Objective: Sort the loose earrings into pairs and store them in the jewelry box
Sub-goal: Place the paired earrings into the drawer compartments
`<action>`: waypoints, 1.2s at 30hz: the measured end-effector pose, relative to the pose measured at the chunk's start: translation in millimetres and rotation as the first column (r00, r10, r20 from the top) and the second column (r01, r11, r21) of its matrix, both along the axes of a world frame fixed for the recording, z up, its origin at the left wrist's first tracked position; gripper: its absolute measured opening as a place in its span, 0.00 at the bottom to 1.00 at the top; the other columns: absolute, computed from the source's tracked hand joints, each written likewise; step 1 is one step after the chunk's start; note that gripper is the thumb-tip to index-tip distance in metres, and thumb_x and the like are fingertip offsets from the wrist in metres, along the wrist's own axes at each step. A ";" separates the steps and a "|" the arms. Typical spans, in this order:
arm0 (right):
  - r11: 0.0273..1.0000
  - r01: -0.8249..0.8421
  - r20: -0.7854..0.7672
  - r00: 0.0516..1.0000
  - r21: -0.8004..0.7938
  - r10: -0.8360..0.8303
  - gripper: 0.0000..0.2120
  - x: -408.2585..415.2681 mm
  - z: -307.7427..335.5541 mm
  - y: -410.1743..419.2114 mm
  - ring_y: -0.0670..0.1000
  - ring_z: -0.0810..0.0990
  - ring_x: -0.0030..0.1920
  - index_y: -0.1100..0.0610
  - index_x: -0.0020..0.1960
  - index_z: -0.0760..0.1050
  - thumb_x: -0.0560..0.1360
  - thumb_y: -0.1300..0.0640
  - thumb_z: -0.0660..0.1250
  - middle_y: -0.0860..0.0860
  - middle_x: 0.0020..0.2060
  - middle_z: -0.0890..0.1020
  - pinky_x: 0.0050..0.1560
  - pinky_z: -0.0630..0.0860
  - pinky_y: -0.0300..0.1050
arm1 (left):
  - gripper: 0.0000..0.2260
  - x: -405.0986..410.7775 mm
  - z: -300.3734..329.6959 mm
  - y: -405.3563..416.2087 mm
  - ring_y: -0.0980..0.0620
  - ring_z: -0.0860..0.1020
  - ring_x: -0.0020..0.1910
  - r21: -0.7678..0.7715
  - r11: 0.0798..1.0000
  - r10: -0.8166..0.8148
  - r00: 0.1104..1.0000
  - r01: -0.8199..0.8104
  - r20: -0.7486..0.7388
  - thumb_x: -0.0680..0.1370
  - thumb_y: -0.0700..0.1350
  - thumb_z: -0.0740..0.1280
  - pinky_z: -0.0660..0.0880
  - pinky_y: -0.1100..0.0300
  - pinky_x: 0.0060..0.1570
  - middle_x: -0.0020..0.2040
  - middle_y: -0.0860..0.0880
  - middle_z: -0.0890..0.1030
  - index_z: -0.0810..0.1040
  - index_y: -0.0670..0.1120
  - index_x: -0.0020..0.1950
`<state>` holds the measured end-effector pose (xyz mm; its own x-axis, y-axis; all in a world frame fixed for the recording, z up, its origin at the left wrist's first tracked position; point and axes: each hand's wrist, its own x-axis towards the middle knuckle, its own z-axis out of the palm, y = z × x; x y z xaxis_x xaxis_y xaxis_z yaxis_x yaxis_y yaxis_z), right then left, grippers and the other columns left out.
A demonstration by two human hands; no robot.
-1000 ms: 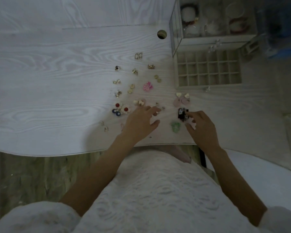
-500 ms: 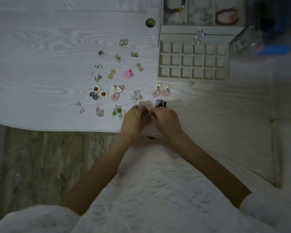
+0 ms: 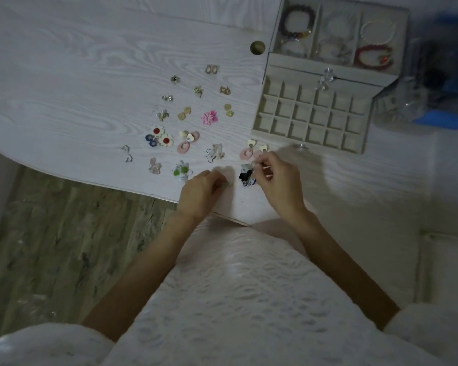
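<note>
1. The earrings are lying in small twos across the white surface (image 3: pixel 64 83), each couple set a little apart from the next: red-centred flowers (image 3: pixel 161 136), a pink rosette pair (image 3: pixel 209 117), pink hoops with hearts (image 3: pixel 187 141), gold studs (image 3: pixel 229 110). That spacing is probably keeping matched sets readable before they go into storage.
2. The jewelry box (image 3: pixel 312 120) is sitting at the far right with its gridded drawer pulled toward the person and its cells looking bare, so I judge the storing has not yet begun. Bracelets are lying in the top tray (image 3: pixel 333 30) behind it.
3. The left hand (image 3: pixel 201 191) is resting near the surface's near edge, fingers curled around something pale green that is mostly hidden; it seems to be pinching that piece, though the item itself is too covered to name.
4. The right hand (image 3: pixel 279 178) is hovering just right of the black earring pair (image 3: pixel 247 175), fingertips drawn together in a pinch at something small and pale near the pink heart-drop pair (image 3: pixel 253 151); I cannot tell what it is gripping.
5. Against half a second ago, the hands are now parted: they were touching in the middle, and now the left one is sitting left of the black pair and the right one beside it, nearer the box. The laid-out pairs are keeping their order.
</note>
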<state>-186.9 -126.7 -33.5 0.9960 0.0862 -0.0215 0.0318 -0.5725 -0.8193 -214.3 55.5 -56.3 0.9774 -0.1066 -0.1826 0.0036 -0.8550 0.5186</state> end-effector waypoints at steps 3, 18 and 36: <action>0.985 0.075 -0.056 0.996 0.158 -0.067 0.02 17.6 9.7 -15.4 0.50 0.84 0.41 0.61 0.48 0.73 0.77 0.64 0.62 0.54 0.41 0.82 0.39 0.82 0.50 | 0.03 3.7 10.8 1.2 0.50 0.78 0.37 -0.100 0.995 0.015 0.999 -0.010 0.051 0.75 0.41 0.68 0.77 0.56 0.38 0.43 0.46 0.80 0.80 0.44 0.48; 0.967 0.021 -0.014 1.000 -0.252 -0.025 0.05 107.9 -12.8 -6.3 0.53 0.79 0.43 0.59 0.47 0.80 0.74 0.62 0.66 0.55 0.44 0.81 0.43 0.78 0.50 | 0.04 115.0 28.4 -49.3 0.62 0.78 0.37 -0.428 0.882 0.204 0.978 -0.199 -0.033 0.75 0.44 0.69 0.74 0.73 0.39 0.40 0.53 0.81 0.78 0.45 0.47; 0.906 -0.069 0.086 0.990 -0.419 0.115 0.10 98.4 -5.3 -17.9 0.57 0.71 0.55 0.58 0.55 0.79 0.75 0.61 0.64 0.56 0.50 0.78 0.54 0.73 0.52 | 0.10 131.1 23.0 -55.1 0.52 0.77 0.41 -0.165 0.986 0.013 0.987 0.014 0.160 0.75 0.44 0.68 0.74 0.58 0.42 0.47 0.46 0.81 0.78 0.43 0.54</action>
<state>-88.4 -144.6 -38.8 0.9825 0.1839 0.0304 0.1744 -0.8493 -0.4983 -83.3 0.4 -33.3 0.9925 -0.1226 -0.0034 -0.0914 -0.7574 0.6465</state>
